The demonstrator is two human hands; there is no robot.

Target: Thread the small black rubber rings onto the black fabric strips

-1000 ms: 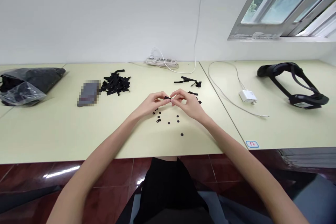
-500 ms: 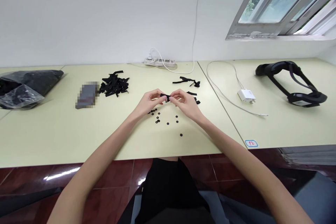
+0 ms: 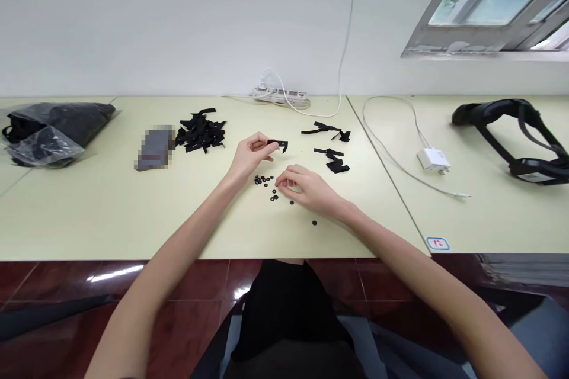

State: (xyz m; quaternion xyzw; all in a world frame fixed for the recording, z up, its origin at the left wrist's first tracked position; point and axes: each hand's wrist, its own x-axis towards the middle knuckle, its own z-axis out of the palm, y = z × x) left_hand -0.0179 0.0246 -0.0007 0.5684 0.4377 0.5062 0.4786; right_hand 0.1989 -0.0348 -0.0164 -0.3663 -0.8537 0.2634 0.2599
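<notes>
My left hand (image 3: 249, 157) pinches a short black fabric strip (image 3: 279, 144) between thumb and fingers, holding it above the table with its free end bent down. Lower and to the right, my right hand (image 3: 304, 186) is low over the table, thumb and fingers drawn together at the edge of a group of small black rings (image 3: 265, 185). Whether a ring is between those fingertips is too small to tell. Nearer the front edge lies a small black disc (image 3: 314, 222). More black strips (image 3: 331, 153) lie beyond my right hand.
A heap of black strips (image 3: 201, 132) and a blurred-out flat object (image 3: 155, 148) lie on the left, beside a plastic bag (image 3: 62, 130). A power strip (image 3: 282, 96) stands by the wall. On the right are a white charger (image 3: 433, 159) with cable and a black headset (image 3: 498, 136).
My right hand has let go of the black strip and moved down to the rings. My left hand keeps the strip, now away from the right hand. The camera view has shifted slightly.
</notes>
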